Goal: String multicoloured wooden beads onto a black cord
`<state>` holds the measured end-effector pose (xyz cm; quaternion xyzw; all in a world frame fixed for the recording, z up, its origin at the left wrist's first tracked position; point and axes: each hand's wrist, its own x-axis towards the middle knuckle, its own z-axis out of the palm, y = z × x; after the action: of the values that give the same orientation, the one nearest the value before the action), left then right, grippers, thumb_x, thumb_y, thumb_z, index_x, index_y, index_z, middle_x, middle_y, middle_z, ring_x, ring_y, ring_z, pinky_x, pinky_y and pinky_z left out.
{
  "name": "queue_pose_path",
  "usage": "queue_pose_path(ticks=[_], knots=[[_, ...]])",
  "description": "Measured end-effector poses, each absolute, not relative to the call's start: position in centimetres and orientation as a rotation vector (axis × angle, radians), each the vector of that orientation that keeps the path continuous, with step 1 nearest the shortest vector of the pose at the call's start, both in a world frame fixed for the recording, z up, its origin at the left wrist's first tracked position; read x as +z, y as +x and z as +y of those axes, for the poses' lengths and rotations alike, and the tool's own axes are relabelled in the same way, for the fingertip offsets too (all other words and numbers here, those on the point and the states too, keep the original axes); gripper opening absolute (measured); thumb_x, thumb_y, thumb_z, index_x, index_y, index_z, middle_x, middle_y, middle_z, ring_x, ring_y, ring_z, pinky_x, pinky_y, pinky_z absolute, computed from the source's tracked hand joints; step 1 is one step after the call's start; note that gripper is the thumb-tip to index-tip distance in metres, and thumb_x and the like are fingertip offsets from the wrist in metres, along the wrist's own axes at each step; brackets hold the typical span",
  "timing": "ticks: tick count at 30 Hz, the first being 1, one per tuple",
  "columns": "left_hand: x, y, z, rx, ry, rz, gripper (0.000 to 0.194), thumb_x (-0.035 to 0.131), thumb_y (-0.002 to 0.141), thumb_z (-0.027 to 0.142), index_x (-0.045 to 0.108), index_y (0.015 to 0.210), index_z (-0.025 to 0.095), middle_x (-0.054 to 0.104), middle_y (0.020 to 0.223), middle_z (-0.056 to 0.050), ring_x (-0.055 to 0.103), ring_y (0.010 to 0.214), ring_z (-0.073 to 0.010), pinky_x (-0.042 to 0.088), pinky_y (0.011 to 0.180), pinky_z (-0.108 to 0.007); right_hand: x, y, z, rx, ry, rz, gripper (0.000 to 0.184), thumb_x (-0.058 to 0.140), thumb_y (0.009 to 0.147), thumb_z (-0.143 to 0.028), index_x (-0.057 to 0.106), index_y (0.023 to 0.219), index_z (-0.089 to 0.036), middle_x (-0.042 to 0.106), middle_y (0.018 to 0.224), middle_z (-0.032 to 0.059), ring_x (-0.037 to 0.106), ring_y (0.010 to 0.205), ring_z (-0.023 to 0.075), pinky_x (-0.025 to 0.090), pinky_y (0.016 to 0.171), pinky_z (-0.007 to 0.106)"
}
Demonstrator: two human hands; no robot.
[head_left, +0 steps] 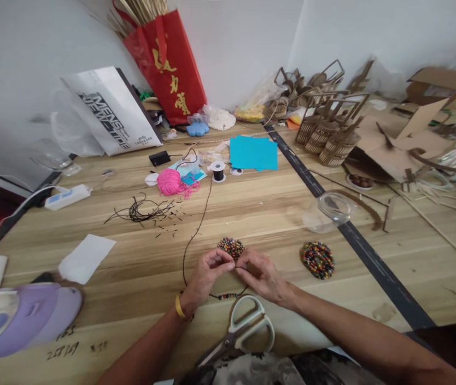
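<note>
My left hand (212, 267) and my right hand (260, 271) meet above the table, fingertips pinched close together. Between them is a thin black cord (196, 233), which runs back to a spool of black cord (219, 172). A row of small coloured beads (228, 295) is threaded on the part that hangs below my hands. Just beyond my fingertips lies a pile of multicoloured beads (231, 246), partly hidden. Whether a bead sits in the pinch is too small to tell. White-handled scissors (248, 326) rest on the table close to my body.
A coil of coloured beads (318, 260) lies to the right. Cut black cords (143, 210) and pink yarn (171, 182) lie at left. Blue sheets (253, 153), a clear round container (334, 208) and small woven baskets (324, 133) are farther back. A purple object (27, 318) stands near left.
</note>
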<state>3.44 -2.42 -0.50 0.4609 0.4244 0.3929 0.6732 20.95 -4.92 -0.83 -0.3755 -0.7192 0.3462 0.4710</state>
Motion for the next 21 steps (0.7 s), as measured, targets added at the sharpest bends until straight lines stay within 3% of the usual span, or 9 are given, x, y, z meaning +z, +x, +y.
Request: queue_pose_path(ticks=[6, 11, 15, 21], knots=[[-0.27, 3.42, -2.51, 0.906, 1.029, 0.947, 0.018, 0.077, 0.066, 0.024, 0.065, 0.073, 0.013, 0.064, 0.069, 0.000, 0.055, 0.065, -0.0091, 0.042, 0.065, -0.019, -0.05, 21.61, -4.90, 1.036, -1.011, -1.635, 0.018, 0.054, 0.089, -0.034, 0.059, 0.089, -0.017, 0.061, 0.076, 0.0031, 0.056, 0.070, 0.0139, 0.046, 0.065, 0.025], [-0.17, 3.32, -2.45, 0.915, 1.082, 0.985, 0.017, 0.076, 0.067, 0.024, 0.065, 0.074, 0.013, 0.065, 0.071, 0.000, 0.056, 0.066, -0.0096, 0.043, 0.065, -0.019, 0.09, 21.97, -4.70, 1.256, -1.075, -1.533, 0.027, 0.057, 0.086, -0.042, 0.060, 0.082, -0.016, 0.055, 0.065, -0.0007, 0.045, 0.055, 0.0090, 0.036, 0.049, 0.020], [-0.12, 3.32, -2.48, 0.899, 1.148, 0.984, 0.016, 0.074, 0.069, 0.024, 0.065, 0.075, 0.013, 0.066, 0.073, -0.001, 0.058, 0.068, -0.0106, 0.045, 0.066, -0.020, 0.07, 21.79, -4.79, 1.366, -1.038, -1.493, 0.026, 0.063, 0.081, -0.041, 0.060, 0.084, -0.016, 0.052, 0.063, -0.0024, 0.039, 0.050, 0.0069, 0.031, 0.045, 0.019], [0.51, 3.54, -2.77, 0.884, 1.195, 0.994, 0.015, 0.074, 0.070, 0.023, 0.064, 0.075, 0.013, 0.066, 0.074, -0.003, 0.059, 0.069, -0.0116, 0.046, 0.068, -0.022, -0.37, 21.52, -4.82, 1.381, -1.044, -1.494, 0.023, 0.063, 0.081, -0.039, 0.062, 0.080, -0.016, 0.056, 0.065, -0.0009, 0.046, 0.056, 0.0092, 0.035, 0.050, 0.021]])
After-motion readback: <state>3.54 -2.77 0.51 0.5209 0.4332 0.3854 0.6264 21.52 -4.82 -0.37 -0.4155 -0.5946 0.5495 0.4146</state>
